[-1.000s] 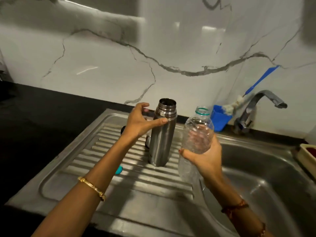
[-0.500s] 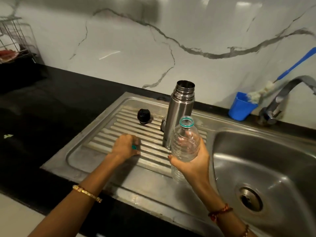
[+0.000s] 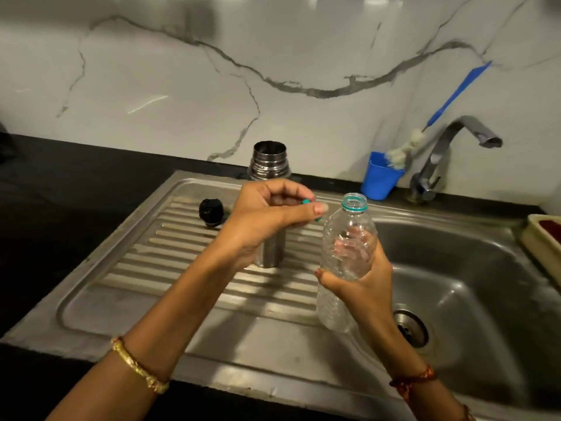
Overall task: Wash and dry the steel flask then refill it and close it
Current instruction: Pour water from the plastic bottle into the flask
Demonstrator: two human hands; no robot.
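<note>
The steel flask [image 3: 269,161] stands upright and uncapped on the ribbed drainboard [image 3: 170,259]; its middle is hidden behind my left hand. My left hand [image 3: 267,214] pinches a small teal bottle cap [image 3: 306,202] just left of the plastic bottle's mouth. My right hand [image 3: 361,278] grips a clear plastic bottle [image 3: 346,238], held upright with an open neck and a teal ring. The flask's black lid [image 3: 211,212] lies on the drainboard to the left.
The sink basin [image 3: 473,268] with its drain [image 3: 411,328] lies to the right. A tap [image 3: 446,147] and a blue cup [image 3: 379,176] holding a blue-handled brush stand at the back. A cream tray [image 3: 543,238] sits at the right edge. Black counter [image 3: 60,183] is on the left.
My left hand picked the teal cap off the drainboard and raised it in front of the flask toward the bottle's mouth. The right hand still holds the bottle.
</note>
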